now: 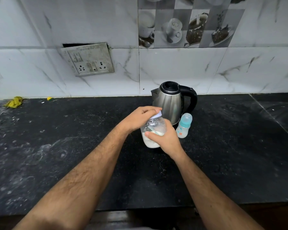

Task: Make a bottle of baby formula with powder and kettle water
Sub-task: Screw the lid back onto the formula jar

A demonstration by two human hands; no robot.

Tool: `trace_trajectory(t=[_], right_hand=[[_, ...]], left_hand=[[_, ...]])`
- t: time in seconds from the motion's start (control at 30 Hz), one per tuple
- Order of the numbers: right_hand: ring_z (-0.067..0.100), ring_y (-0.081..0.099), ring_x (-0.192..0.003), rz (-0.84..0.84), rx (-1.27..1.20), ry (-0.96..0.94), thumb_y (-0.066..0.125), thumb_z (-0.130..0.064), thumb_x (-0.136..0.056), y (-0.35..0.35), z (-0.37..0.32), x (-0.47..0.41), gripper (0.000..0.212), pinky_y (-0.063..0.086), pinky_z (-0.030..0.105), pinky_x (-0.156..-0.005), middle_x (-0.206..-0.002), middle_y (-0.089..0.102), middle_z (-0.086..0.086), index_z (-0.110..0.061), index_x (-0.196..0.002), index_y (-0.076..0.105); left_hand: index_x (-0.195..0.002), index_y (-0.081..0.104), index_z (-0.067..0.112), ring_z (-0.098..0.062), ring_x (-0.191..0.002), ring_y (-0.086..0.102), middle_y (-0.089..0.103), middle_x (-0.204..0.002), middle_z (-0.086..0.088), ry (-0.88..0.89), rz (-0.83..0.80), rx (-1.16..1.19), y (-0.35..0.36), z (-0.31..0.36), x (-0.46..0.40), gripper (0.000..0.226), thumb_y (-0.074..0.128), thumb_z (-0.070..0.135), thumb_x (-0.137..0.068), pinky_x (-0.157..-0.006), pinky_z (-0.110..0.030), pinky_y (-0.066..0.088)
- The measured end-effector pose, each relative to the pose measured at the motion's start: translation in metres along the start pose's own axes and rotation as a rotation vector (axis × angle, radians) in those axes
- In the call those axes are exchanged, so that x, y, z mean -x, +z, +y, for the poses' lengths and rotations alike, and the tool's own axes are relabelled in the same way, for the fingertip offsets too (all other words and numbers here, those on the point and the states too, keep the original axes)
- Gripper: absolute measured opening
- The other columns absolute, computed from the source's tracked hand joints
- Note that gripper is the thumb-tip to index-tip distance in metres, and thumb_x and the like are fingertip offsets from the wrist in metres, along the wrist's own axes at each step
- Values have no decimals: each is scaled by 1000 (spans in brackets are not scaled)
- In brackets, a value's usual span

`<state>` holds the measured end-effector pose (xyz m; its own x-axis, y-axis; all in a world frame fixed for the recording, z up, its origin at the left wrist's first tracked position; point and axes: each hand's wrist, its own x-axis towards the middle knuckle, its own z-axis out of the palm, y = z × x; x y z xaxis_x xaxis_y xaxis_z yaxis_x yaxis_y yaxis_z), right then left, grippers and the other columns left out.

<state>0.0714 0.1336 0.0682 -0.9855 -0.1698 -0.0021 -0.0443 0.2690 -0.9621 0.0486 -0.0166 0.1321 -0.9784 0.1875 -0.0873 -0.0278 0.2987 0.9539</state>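
A clear jar [154,128] of white formula powder stands tilted on the black counter, with a scoop partly visible inside. My left hand [140,117] grips its white lid [157,115] from above. My right hand [165,141] is wrapped round the jar's body from the right. Just behind stands a steel kettle [170,101] with a black handle and a shut black lid. A small baby bottle [184,126] with a teal collar and a clear cap stands upright to the right of the jar, close to the kettle.
The black stone counter [73,146] stretches wide on both sides, dusted with white marks. A yellow cloth [14,102] lies at the far left by the tiled wall. A switch and socket plate [88,59] is on the wall.
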Motion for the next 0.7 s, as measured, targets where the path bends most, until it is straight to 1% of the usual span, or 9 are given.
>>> trace_trajectory(t=[0.17,0.3,0.37,0.4,0.5,0.57,0.63,0.67,0.7], right_hand=[[5,64,-105,-11,15,-5,82,-52,-56,2,-1,0,81,55,38,-94,-114,67,-11,-26,-126,52],[6,65,-107,-38,-10,-1,85,-49,-58,2,0,-3,82,55,38,-95,-116,67,-10,-27,-128,50],[7,65,-109,-50,-42,-4,87,-47,-58,3,-1,-3,82,54,39,-96,-118,67,-8,-27,-129,49],[9,65,-110,-54,-67,-3,87,-46,-58,3,-1,-3,82,54,39,-97,-119,67,-6,-26,-129,50],[8,64,-111,-39,-150,10,86,-39,-60,0,0,-2,82,52,32,-96,-122,66,-4,-22,-130,49],[7,64,-111,-18,-176,6,86,-35,-62,-4,1,-2,80,52,27,-93,-122,65,-5,-20,-131,48],[6,63,-109,-3,-171,1,87,-27,-67,-6,1,-2,74,50,25,-92,-120,63,-7,-20,-129,48],[6,62,-109,6,-163,-1,88,-24,-68,-6,1,-3,72,50,26,-92,-119,63,-8,-21,-128,47],[6,62,-109,16,-152,-3,89,-26,-68,-6,1,-3,74,50,27,-92,-119,62,-9,-22,-128,47]], left_hand=[[-124,66,20,-1,-98,67,68,-116,12,-5,-22,7,-4,0,2,30,50,27,-100,-81,-18,52],[-128,64,20,-4,-102,66,68,-116,9,19,-35,-10,-10,-1,4,36,48,38,-100,-86,-21,52],[-127,64,18,-5,-104,66,68,-117,8,51,13,17,-9,-2,4,37,53,37,-97,-88,-23,53],[-125,65,18,-6,-104,66,69,-116,6,67,50,46,-10,-4,4,34,58,33,-95,-89,-23,53],[-123,65,17,-4,-103,64,67,-116,3,106,178,118,-16,-13,4,36,71,17,-87,-88,-18,52],[-121,65,15,-2,-102,63,67,-116,4,101,251,112,-23,-21,7,38,74,15,-84,-88,-16,50],[-120,65,14,-6,-104,64,68,-114,3,75,287,119,-28,-27,9,37,74,15,-84,-93,-20,51],[-121,65,13,-9,-107,65,69,-115,0,60,279,140,-28,-28,10,35,72,16,-87,-97,-24,51],[-122,64,13,-12,-111,65,70,-117,-3,47,256,167,-26,-28,10,33,68,17,-90,-101,-27,49]])
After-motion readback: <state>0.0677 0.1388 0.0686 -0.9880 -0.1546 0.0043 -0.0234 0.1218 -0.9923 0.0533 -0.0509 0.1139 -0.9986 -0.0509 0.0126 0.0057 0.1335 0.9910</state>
